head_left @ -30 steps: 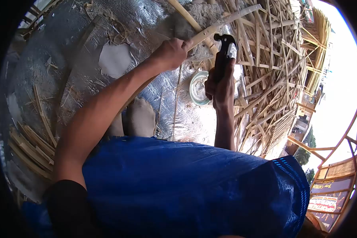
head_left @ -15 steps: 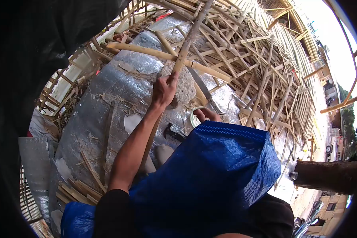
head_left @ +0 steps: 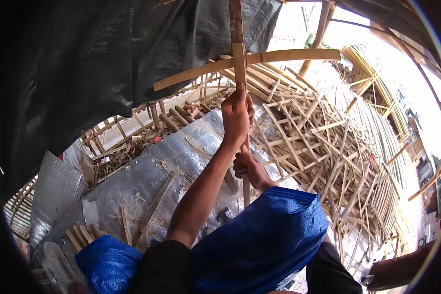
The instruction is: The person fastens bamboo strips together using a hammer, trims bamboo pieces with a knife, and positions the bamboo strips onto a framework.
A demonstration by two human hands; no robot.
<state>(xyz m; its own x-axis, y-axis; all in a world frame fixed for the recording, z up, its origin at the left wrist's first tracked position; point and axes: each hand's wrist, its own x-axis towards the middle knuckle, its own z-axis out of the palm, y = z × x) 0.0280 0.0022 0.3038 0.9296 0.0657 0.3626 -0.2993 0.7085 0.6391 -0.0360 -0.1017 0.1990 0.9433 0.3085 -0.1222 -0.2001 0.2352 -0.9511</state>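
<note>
My left hand [head_left: 237, 117] is wrapped round a long upright bamboo strip [head_left: 239, 63], just below where a curved bamboo strip [head_left: 196, 73] crosses it. The two strips form a cross held up in front of me. Lower down, my right hand [head_left: 252, 169] is closed on the same upright strip, whose bottom end [head_left: 246, 193] shows beneath it. Blue woven plastic sheeting [head_left: 264, 235] covers my right arm up to near the wrist. Behind my hands lies a silvery sheet [head_left: 147, 176] with dust and shavings on it.
A big heap of split bamboo pieces [head_left: 318, 152] fills the right side. A black tarp [head_left: 83, 59] hangs at upper left. Several short strips [head_left: 83, 235] lie at lower left beside more blue sheeting [head_left: 108, 264]. A thick log [head_left: 402, 267] juts in at lower right.
My view has tilted upward. My left hand has raised the crossed strips off the work surface. My right hand has left the pale ring and closed on the upright strip.
</note>
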